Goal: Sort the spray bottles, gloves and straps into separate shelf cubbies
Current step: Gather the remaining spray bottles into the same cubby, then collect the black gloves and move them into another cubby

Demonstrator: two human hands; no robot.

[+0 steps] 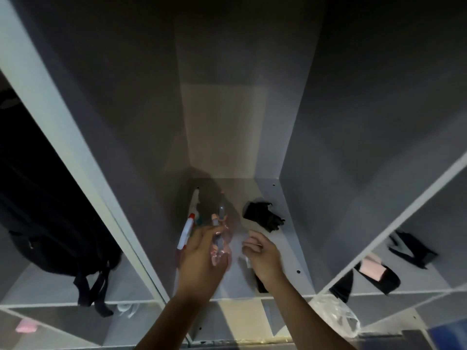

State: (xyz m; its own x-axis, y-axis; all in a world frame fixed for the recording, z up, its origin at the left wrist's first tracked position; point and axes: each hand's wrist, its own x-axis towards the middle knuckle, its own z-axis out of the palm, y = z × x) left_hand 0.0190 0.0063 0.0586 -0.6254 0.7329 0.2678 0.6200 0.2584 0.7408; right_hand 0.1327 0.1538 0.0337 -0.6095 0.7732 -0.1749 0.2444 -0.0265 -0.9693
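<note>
Far to the left of the left hand's fingers, in the neighbouring cubby, a black backpack [50, 223] rests on the shelf with its straps hanging over the front edge. Just left of those fingers, on the floor of the middle cubby [285, 248], a white spray bottle [187, 229] with a red trigger part lies against the left wall. The left hand [202, 258] reaches into this cubby with its fingers [204, 232] curled around a clear, pinkish spray bottle [220, 238], whose nozzle points away toward the back of the cubby; motion blur hides exactly how the fingers close on it. Just right of the bottle, apart from it, the right hand [262, 256] hovers with its fingers [252, 242] loosely bent and bunched, and whether they pinch anything cannot be told. Beyond the right fingers, further back, a black glove [262, 215] lies crumpled near the right wall. Far right of both hands, in the next cubby, dark straps [412, 250] lie with a pale pink piece [371, 270] among them. Below that cubby, a clear plastic bag [336, 317] sits at the shelf's front edge.
</note>
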